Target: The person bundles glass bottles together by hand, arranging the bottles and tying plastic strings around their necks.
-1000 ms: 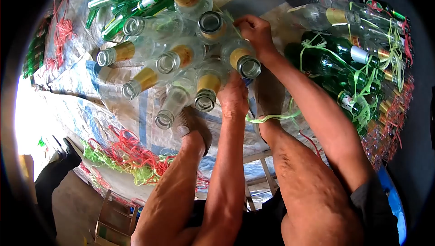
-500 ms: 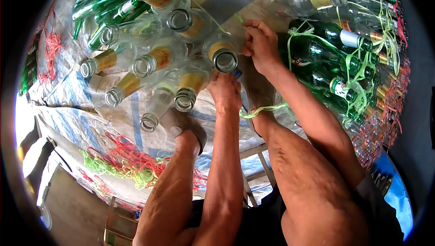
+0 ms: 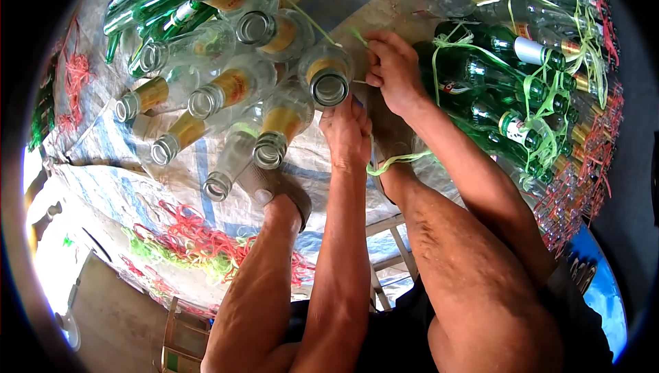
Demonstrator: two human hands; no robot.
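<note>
Several clear glass bottles (image 3: 226,91) with gold neck labels stand grouped, mouths toward me. My left hand (image 3: 347,129) is closed beside the nearest right-hand bottle (image 3: 329,74); what its fingers hold is hidden under the bottle's mouth. To its right, my right hand (image 3: 397,71) pinches a light green plastic string (image 3: 358,35), whose frayed end sticks out past the fingertips. A thin strand spans the gap between that bottle and my right hand. More green string (image 3: 401,160) loops from near my left wrist across my ankle.
Green bottles (image 3: 487,85) bound with green string lie on the right, with clear bottles behind them. Loose green bottles (image 3: 154,9) lie at the upper left. Tangled red and green string (image 3: 199,239) rests on the sheet (image 3: 137,153). My feet flank the work.
The clear bottles have shifted slightly left in view. My left hand sits slightly lower and further right, apart from the bottle mouth. My right hand stays almost in place, still pinching the string.
</note>
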